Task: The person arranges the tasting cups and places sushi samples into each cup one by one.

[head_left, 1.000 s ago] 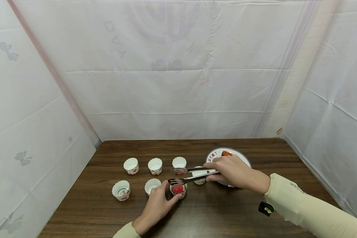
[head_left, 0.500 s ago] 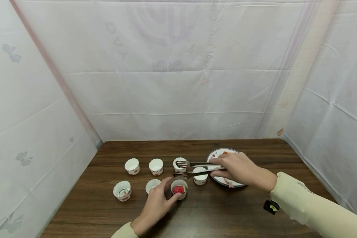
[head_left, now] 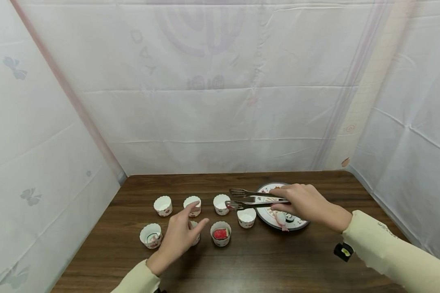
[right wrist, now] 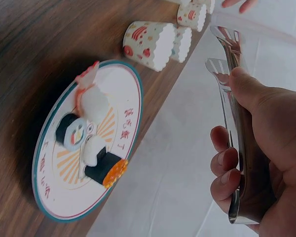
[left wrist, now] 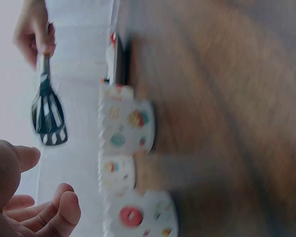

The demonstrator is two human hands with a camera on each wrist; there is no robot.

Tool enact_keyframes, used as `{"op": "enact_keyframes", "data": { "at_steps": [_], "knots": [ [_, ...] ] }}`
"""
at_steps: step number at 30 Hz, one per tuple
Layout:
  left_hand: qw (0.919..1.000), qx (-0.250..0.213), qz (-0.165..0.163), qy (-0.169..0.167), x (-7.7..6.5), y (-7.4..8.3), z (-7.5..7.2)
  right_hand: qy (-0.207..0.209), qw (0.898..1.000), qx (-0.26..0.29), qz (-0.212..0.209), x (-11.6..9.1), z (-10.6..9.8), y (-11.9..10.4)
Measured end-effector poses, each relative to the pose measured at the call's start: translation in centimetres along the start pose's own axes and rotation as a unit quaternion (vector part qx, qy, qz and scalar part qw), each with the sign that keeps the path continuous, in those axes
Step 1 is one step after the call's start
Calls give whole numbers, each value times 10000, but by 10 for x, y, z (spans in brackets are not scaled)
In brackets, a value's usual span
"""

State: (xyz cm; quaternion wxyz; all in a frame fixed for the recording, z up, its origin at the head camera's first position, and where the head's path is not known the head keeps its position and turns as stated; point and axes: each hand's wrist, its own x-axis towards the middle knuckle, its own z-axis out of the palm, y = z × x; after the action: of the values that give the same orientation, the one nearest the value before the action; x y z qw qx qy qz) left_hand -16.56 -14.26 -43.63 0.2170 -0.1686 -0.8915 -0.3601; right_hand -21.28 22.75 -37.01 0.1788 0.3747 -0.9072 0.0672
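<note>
My right hand grips metal serving tongs between thumb and fingers. The tongs' slotted ends stand apart with nothing between them, near the plate's left rim. My left hand hangs with spread, loosely bent fingers above a paper cup, which it partly hides. To its right stands a paper cup holding a red-topped sushi piece. On the patterned plate lie a shrimp sushi, a sushi roll, a dark-wrapped piece with orange roe and a white piece.
Paper cups form a back row, from the left cup past the middle cup to another cup. One cup stands close to the plate. The far-left cup holds something pale and dark. White cloth hangs behind the wooden table.
My left hand has let go of the cup with the red-topped sushi and moved left and up. My right hand has drawn the tongs away to the right, towards the plate.
</note>
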Motion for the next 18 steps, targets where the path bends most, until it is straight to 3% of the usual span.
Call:
{"op": "enact_keyframes", "data": {
  "at_steps": [11, 18],
  "knots": [
    [9937, 786, 750, 268, 22, -29, -35, -286, 9978, -2, 590, -16, -1, 15],
    [9901, 1182, 710, 259, 28, -55, -59, -453, 9952, 158, 853, -31, -6, 21]
  ]
}}
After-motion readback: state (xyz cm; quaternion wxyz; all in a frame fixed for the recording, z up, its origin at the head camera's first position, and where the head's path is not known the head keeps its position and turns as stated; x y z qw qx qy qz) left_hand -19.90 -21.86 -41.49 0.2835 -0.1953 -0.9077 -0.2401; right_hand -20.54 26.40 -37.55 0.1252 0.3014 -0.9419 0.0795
